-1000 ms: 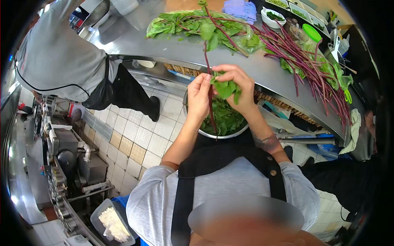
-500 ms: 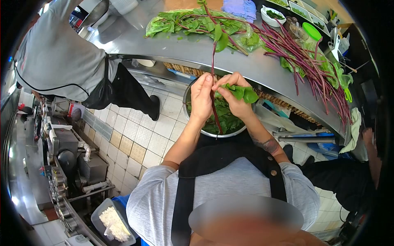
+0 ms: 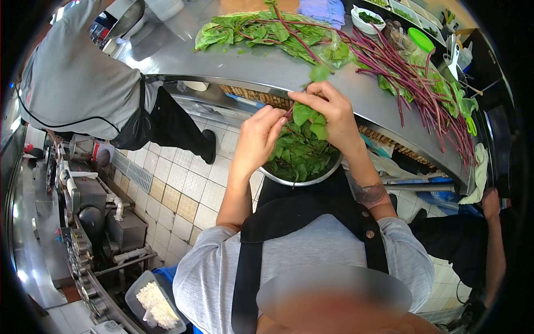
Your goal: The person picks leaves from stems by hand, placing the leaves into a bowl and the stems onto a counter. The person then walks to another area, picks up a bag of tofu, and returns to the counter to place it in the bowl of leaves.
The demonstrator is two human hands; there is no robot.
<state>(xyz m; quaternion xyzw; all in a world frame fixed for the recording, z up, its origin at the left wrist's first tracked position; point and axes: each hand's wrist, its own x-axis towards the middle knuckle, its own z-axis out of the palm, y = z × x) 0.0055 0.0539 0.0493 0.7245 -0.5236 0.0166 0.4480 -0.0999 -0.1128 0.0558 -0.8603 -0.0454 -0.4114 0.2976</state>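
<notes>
My left hand is closed on a purple stem above a metal bowl full of green leaves. My right hand, also closed, holds green leaves close beside it. A blurred leaf sticks up past my right fingers. Beyond the bowl, more leafy greens lie in clear plastic on the steel counter. A large pile of purple stems lies to the right on the same counter.
A person in grey stands at the left. At the right edge, another person's arm shows near a pale cloth. A white bowl and a green lid sit at the back. A tub of white food stands at the lower left.
My left hand has moved left and down, and my right hand right and up. The long stem no longer stands upright between them. The arm at the right edge has come further into view.
</notes>
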